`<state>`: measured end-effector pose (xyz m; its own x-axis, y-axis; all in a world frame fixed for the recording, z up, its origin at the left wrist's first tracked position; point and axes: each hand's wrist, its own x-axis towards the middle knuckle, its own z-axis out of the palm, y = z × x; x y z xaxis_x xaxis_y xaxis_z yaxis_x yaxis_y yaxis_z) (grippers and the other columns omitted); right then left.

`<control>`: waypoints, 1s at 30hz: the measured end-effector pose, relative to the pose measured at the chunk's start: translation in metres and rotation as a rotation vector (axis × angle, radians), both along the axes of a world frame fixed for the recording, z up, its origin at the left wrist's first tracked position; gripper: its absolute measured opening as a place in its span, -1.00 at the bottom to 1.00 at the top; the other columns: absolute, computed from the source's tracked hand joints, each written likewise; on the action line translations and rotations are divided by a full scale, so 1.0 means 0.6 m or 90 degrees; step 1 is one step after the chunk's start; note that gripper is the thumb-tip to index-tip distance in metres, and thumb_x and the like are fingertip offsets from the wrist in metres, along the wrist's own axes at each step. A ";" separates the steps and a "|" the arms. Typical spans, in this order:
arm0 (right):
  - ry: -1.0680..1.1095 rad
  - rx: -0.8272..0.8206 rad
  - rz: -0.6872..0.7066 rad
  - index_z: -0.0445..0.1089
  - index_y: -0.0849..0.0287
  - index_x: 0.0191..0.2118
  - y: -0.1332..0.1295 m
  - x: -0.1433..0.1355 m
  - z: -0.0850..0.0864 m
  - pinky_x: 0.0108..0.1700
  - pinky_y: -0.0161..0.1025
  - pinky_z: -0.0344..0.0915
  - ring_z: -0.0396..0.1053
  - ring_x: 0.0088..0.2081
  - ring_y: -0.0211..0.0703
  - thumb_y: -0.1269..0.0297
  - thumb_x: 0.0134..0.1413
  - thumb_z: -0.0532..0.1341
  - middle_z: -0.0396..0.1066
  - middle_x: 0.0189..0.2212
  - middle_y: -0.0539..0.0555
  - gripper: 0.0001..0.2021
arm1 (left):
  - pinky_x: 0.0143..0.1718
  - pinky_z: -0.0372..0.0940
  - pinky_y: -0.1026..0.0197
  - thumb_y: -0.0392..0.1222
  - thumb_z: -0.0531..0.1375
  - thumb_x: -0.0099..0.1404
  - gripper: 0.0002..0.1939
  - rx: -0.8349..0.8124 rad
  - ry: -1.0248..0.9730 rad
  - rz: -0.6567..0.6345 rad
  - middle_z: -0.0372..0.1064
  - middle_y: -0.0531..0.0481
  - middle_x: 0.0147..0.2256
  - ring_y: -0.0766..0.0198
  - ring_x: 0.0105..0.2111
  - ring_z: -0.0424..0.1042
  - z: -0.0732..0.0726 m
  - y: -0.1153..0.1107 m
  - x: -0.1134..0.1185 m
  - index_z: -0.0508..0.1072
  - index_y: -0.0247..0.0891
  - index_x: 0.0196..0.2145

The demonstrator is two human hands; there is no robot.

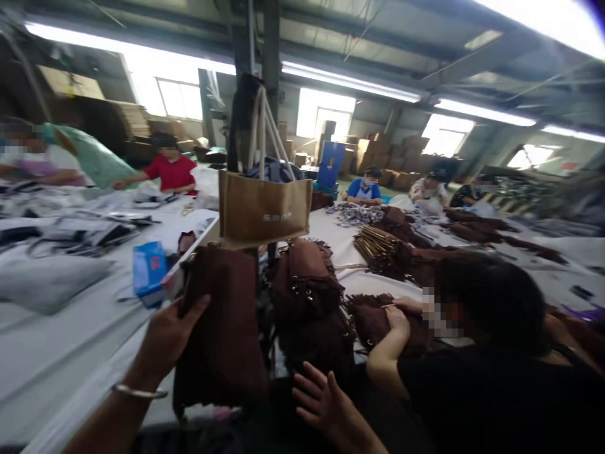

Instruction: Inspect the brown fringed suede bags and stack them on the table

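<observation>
The brown piece (222, 328) in the left hand (165, 334) looks like matt suede; at twelve o'clock hangs a coarse woven tote (265, 208); the bangle (139, 392) is shiny metal

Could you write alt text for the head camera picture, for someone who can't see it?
The left hand, with a bangle at the wrist, holds up a dark brown bag while the right hand spreads open below. A co-worker in black leans over a pile of brown fringed bags on a long white table.
</observation>
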<state>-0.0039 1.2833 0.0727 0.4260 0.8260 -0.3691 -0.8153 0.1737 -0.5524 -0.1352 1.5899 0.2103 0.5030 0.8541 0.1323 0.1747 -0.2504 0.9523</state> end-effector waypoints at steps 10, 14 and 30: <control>-0.048 0.050 0.131 0.28 0.18 -0.39 0.090 -0.049 0.052 -0.75 -0.55 -0.22 -0.17 -0.74 -0.56 0.21 -0.15 0.37 0.10 -0.67 -0.17 -0.72 | -0.41 0.34 0.24 0.16 0.28 0.01 -0.46 -0.111 0.022 -0.012 0.52 -0.10 -0.35 0.07 -0.35 0.47 -0.069 0.005 -0.030 0.52 -0.34 -0.19; 0.041 0.148 0.111 0.21 0.17 -0.50 0.013 -0.031 0.029 -0.77 -0.59 -0.20 -0.19 -0.74 -0.58 0.30 -0.09 0.35 0.09 -0.63 -0.17 -0.75 | -0.41 0.33 0.25 0.12 0.29 0.01 -0.46 -0.113 -0.044 0.149 0.51 -0.09 -0.36 0.16 -0.41 0.46 -0.078 0.059 -0.107 0.50 -0.37 -0.17; -0.094 0.071 0.202 0.36 0.25 -0.21 0.194 -0.070 0.043 -0.57 -0.48 0.11 0.27 -0.50 -0.37 0.26 -0.15 0.38 0.37 -0.44 0.01 -0.65 | -0.28 0.34 0.15 0.18 0.22 0.07 -0.47 -0.076 -0.069 0.382 0.48 -0.13 -0.27 0.08 -0.28 0.45 -0.070 -0.006 -0.119 0.48 -0.35 -0.19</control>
